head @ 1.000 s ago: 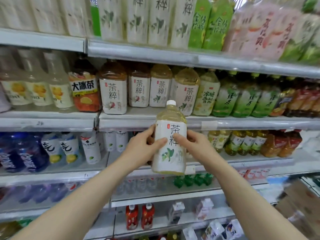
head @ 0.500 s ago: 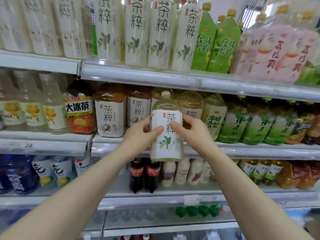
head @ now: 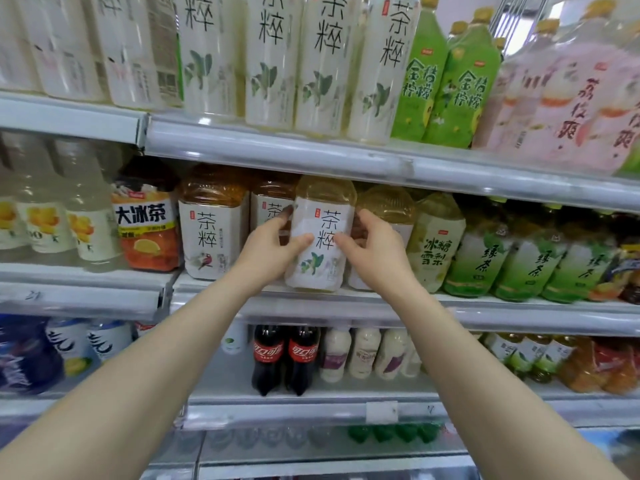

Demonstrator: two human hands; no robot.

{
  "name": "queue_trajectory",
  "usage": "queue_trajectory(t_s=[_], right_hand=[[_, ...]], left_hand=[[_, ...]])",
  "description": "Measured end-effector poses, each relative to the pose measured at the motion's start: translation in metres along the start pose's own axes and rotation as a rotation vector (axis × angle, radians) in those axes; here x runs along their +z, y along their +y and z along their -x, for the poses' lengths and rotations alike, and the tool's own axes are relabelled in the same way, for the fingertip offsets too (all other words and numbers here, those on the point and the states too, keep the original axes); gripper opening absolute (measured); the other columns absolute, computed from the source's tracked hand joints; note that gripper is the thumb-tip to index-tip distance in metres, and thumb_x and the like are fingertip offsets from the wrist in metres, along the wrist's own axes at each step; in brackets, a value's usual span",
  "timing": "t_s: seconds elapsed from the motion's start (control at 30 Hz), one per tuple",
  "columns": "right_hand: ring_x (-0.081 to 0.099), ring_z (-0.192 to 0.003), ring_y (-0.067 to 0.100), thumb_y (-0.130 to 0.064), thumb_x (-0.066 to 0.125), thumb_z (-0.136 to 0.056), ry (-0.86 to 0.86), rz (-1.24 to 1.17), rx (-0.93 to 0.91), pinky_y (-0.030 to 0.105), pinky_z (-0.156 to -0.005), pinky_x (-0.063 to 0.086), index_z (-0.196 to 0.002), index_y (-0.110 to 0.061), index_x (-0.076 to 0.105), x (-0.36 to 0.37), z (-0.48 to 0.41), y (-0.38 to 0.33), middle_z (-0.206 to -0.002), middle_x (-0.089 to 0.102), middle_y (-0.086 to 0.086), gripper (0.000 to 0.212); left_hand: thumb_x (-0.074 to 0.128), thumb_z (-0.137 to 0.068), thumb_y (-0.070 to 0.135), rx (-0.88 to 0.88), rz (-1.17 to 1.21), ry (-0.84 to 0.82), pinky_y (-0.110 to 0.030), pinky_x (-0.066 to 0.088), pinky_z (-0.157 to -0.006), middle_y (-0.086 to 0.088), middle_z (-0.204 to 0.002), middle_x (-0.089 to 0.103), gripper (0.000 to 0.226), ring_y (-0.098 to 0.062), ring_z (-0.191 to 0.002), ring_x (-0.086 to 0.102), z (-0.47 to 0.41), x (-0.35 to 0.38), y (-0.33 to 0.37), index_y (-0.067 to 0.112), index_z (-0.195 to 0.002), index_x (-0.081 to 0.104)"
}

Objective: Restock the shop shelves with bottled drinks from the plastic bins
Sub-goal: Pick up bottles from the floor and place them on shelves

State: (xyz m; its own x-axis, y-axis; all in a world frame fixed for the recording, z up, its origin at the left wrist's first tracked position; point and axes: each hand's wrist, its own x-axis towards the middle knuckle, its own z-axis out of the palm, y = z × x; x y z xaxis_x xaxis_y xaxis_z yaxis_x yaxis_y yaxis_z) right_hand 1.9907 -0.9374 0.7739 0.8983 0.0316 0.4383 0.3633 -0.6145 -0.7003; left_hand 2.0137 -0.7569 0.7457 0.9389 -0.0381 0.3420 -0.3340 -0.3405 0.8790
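Left grip (head: 273,249) and my right grip (head: 375,252) curl round the pale tea bottle (head: 322,237) on the shelf edge (head: 346,308), brown tea bottle (head: 270,195) crowding left, yellow tea bottle (head: 388,206) right.

One pale-yellow plastic tea bottle with a white label (head: 320,237) is gripped between one left hand (head: 266,251) and one right hand (head: 377,251). Just left of the grip are two amber square tea bottles (head: 213,220) and one orange-labelled dark iced-tea bottle (head: 145,216). To its right, three green-labelled tea bottles (head: 530,261) line the front. Directly below the grip stand two black cola bottles with red labels (head: 268,355) and three cream-coloured plastic bottles (head: 363,355). Above it, four tall white-labelled bottles (head: 270,46) face forward beside two tall green-labelled bottles (head: 464,88).
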Motion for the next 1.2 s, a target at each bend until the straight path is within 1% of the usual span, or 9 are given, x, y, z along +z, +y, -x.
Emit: queue_trajectory(t_s=[0.07,0.27,0.43,0.57,0.73,0.83,1.0,1.13,1.2], right_hand=[[0.067,-0.091,0.011,-0.029,0.065,-0.095,0.006,0.06,-0.003,0.039,-0.084,0.06,-0.12,-0.019,0.062,0.006,-0.002,0.004,-0.116,0.065,0.001,0.027],[0.065,-0.091,0.01,-0.031,0.064,-0.096,0.019,0.155,-0.043,0.041,-0.087,0.058,-0.125,-0.017,0.058,0.02,0.006,0.018,-0.114,0.058,-0.002,0.033],[0.065,-0.11,0.012,-0.025,0.063,-0.095,0.004,0.109,-0.028,0.041,-0.096,0.056,-0.139,-0.015,0.048,0.027,0.012,0.024,-0.132,0.058,0.0,0.047],[0.06,-0.122,0.014,-0.019,0.064,-0.095,0.02,0.1,0.005,0.039,-0.104,0.051,-0.147,-0.012,0.039,0.03,0.016,0.03,-0.142,0.049,0.004,0.058],[0.057,-0.125,0.015,-0.017,0.064,-0.097,0.033,0.092,0.024,0.03,-0.107,0.046,-0.153,-0.013,0.031,0.032,0.018,0.032,-0.143,0.038,0.004,0.066],[0.06,-0.117,0.014,-0.017,0.064,-0.096,0.052,0.093,0.017,0.033,-0.105,0.05,-0.151,-0.015,0.035,0.033,0.019,0.033,-0.138,0.039,0.002,0.062],[0.059,-0.111,0.011,-0.016,0.064,-0.096,0.068,0.095,0.02,0.037,-0.106,0.049,-0.153,-0.015,0.036,0.036,0.03,0.035,-0.135,0.046,0.005,0.064],[0.055,-0.099,0.004,-0.012,0.062,-0.097,0.068,0.072,0.043,0.031,-0.103,0.05,-0.155,-0.022,0.035,0.039,0.047,0.032,-0.135,0.047,0.001,0.065],[0.055,-0.102,0.003,-0.011,0.061,-0.097,0.065,0.058,0.048,0.03,-0.103,0.05,-0.154,-0.024,0.037,0.043,0.059,0.031,-0.135,0.049,0.0,0.063]], left_hand=[[0.068,-0.081,0.048,0.026,-0.057,0.01,-0.043,0.05,-0.102,0.002,-0.135,0.06,0.073,-0.012,-0.119,0.059,-0.002,0.002,-0.011,0.019,-0.145,0.046],[0.069,-0.09,0.024,0.104,-0.071,0.001,-0.027,0.046,-0.102,0.004,-0.136,0.055,0.062,-0.009,-0.121,0.055,0.001,0.013,-0.027,0.024,-0.145,0.04],[0.067,-0.091,0.024,0.119,-0.088,-0.008,-0.014,0.047,-0.091,0.008,-0.13,0.061,0.063,-0.002,-0.114,0.057,-0.006,0.016,-0.031,0.025,-0.146,0.038],[0.069,-0.09,0.022,0.139,-0.051,0.022,-0.032,0.049,-0.101,0.005,-0.13,0.062,0.064,-0.006,-0.117,0.058,-0.008,0.025,-0.031,0.025,-0.146,0.038],[0.069,-0.089,0.015,0.131,0.011,0.045,-0.03,0.049,-0.102,0.002,-0.129,0.062,0.067,-0.007,-0.116,0.059,-0.007,0.03,-0.029,0.025,-0.146,0.036],[0.07,-0.089,0.021,0.11,-0.009,0.067,-0.026,0.047,-0.099,0.002,-0.13,0.062,0.063,-0.006,-0.115,0.058,-0.004,0.029,-0.029,0.022,-0.145,0.04],[0.073,-0.087,0.03,0.064,-0.108,0.118,-0.036,0.044,-0.108,-0.001,-0.137,0.059,0.066,-0.015,-0.127,0.053,0.008,0.03,-0.04,0.018,-0.145,0.045],[0.073,-0.087,0.03,0.059,-0.077,0.118,-0.038,0.048,-0.104,-0.001,-0.133,0.059,0.06,-0.014,-0.118,0.059,0.029,0.028,-0.045,0.018,-0.142,0.05],[0.071,-0.089,0.025,0.085,-0.046,0.114,-0.033,0.049,-0.103,0.001,-0.132,0.058,0.055,-0.01,-0.114,0.06,0.044,0.026,-0.045,0.018,-0.14,0.052]])
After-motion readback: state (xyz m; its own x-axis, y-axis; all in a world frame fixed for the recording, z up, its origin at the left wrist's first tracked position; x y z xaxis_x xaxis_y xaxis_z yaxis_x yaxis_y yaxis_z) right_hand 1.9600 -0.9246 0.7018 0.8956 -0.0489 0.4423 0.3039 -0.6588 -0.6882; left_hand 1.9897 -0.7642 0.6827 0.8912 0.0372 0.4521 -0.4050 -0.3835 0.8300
